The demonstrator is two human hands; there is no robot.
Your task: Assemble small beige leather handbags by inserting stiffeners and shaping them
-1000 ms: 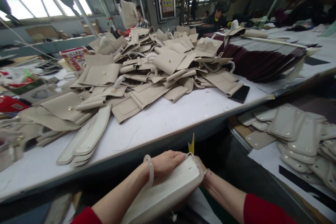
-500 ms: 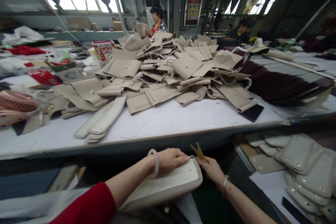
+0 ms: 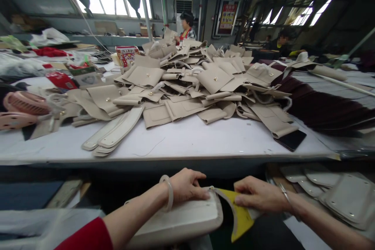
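A padded off-white bag body (image 3: 187, 218) lies below the table edge, its rounded corner toward the right. My left hand (image 3: 186, 185) grips its far edge, thumb laid on the top near the corner and forefinger stretched out past it. My right hand (image 3: 258, 195) is closed on a flat yellow tool (image 3: 243, 222) with a concave curved edge. The tool's upper tip meets the bag body's corner at a small metal fitting (image 3: 211, 188). The lower tip points down, clear of the bag body. The left hand's remaining fingers are partly hidden.
A large heap of beige bag pieces (image 3: 187, 103) covers the white table (image 3: 205, 140). Off-white strips (image 3: 117, 129) lie at its front left, a black phone (image 3: 290, 140) at right. More off-white panels (image 3: 345, 195) are stacked lower right. A person (image 3: 187, 27) works behind the heap.
The yellow tool has turned so its broad face shows, with one tip now at the bag body's corner. My right hand has moved right; the left hand's fingers have lifted partly. The view has shifted left.
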